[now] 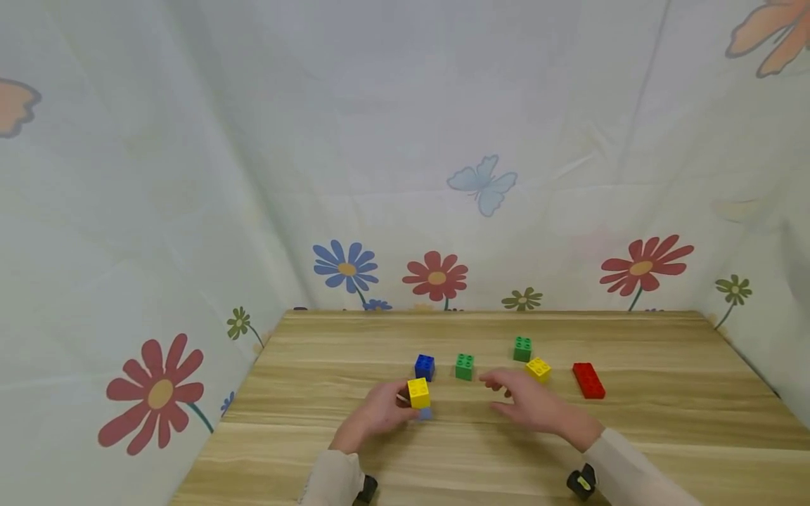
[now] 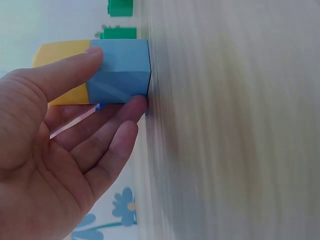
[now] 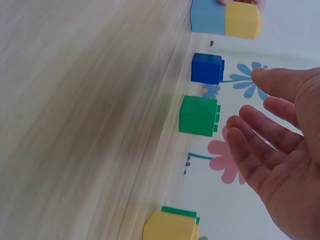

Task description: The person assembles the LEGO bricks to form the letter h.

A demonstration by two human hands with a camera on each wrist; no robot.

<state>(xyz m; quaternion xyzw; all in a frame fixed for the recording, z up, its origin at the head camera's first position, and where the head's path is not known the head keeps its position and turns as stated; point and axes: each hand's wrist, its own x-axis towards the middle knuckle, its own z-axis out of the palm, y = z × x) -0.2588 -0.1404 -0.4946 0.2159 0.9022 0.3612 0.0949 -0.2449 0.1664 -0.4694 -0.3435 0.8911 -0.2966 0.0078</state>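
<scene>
A yellow brick (image 1: 418,393) sits on top of a light blue brick (image 1: 425,413), and the left hand (image 1: 382,410) holds this stack upright on the table. In the left wrist view the thumb of the left hand (image 2: 65,130) lies along the yellow brick (image 2: 65,70) and light blue brick (image 2: 120,71), with fingers on the other side. The right hand (image 1: 530,401) hovers with relaxed fingers and nothing in them, near a green brick (image 1: 465,366). In the right wrist view the right hand (image 3: 280,140) is apart from the green brick (image 3: 198,115).
A dark blue brick (image 1: 425,367) stands behind the stack on the wooden table (image 1: 304,393). Toward the right lie another green brick (image 1: 522,348), a second yellow brick (image 1: 538,369) and a longer red brick (image 1: 588,380). A flower-patterned curtain (image 1: 392,176) hangs behind the table.
</scene>
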